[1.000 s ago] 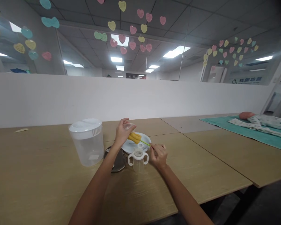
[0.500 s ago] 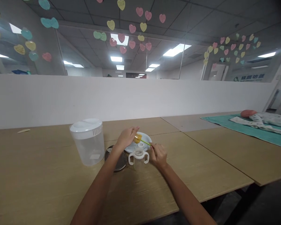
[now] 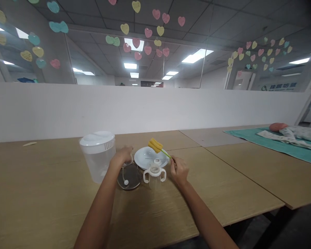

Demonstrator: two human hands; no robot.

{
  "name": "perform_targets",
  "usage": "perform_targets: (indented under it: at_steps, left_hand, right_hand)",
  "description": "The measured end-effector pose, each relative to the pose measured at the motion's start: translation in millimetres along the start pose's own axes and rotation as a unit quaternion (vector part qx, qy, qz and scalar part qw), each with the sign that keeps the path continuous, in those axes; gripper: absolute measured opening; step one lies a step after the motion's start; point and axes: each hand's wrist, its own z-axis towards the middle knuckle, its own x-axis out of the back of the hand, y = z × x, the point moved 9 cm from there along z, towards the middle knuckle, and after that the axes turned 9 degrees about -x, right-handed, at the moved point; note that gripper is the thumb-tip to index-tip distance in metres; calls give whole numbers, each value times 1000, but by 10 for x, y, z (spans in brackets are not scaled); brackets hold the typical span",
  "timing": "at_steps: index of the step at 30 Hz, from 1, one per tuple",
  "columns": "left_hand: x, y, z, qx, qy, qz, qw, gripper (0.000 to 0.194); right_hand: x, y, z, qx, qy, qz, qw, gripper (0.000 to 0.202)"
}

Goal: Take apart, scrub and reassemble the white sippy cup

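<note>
My right hand [image 3: 179, 169] is closed round the green handle of a sponge brush [image 3: 155, 145]. Its yellow sponge head is over the far right of a white bowl [image 3: 142, 159]. My left hand [image 3: 122, 156] is at a clear lid [image 3: 129, 161], fingers partly blurred, and seems to grip it. A thin straw with a white weighted end [image 3: 125, 182] runs from there onto a round dark tray [image 3: 132, 175]. Between my hands a clear sippy bottle [image 3: 154, 180] with two white handles stands upright, uncapped. A small whitish piece [image 3: 157, 162] shows behind its mouth.
A translucent bucket [image 3: 95, 162] with a white lid stands left of the tray. A green cloth [image 3: 248, 135] with a doll [image 3: 300, 131] on it lies at the far right. A flat, pale oval piece [image 3: 29, 144] lies back left. A white wall [image 3: 145, 109] rises behind the table.
My left hand has left the sponge head and moved left and down to the clear lid at the tray. The brush is uncovered, its sponge now tilted up.
</note>
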Motion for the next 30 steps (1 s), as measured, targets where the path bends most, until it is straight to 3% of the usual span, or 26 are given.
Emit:
perform_targets:
  at_steps: [2,5,8,12,18,23,27,30]
  left_hand:
    - [-139,-47,63,18,-27,5,999,60]
    - [-294,-63,163,30,-25,9,999,49]
    - [-399,-38,219,30,-1,16,999,40]
    - [-407,28,213,15,57,29,998,41]
    - [-316,340,231,-62,81,5,995,41]
    - [-505,728,312,-151,47,-64,985,30]
    - [-691,746,376,-155,41,-106,981,24]
    - [-722,701,412,-155,47,-134,978,17]
  right_hand:
    - [0,43,1,-9,2,1,1000,27]
    - [-21,54,-12,-2,-3,6,1000,25]
    - [-45,75,-25,-8,-8,13,1000,25]
    - [-59,124,-32,-29,-6,18,999,26]
    - [-86,154,-38,-46,-9,14,999,28]
    - [-75,153,-34,-47,-7,18,999,27]
    - [-76,188,-30,-60,-2,17,998,27]
    - [-123,204,-31,-62,-18,15,998,27]
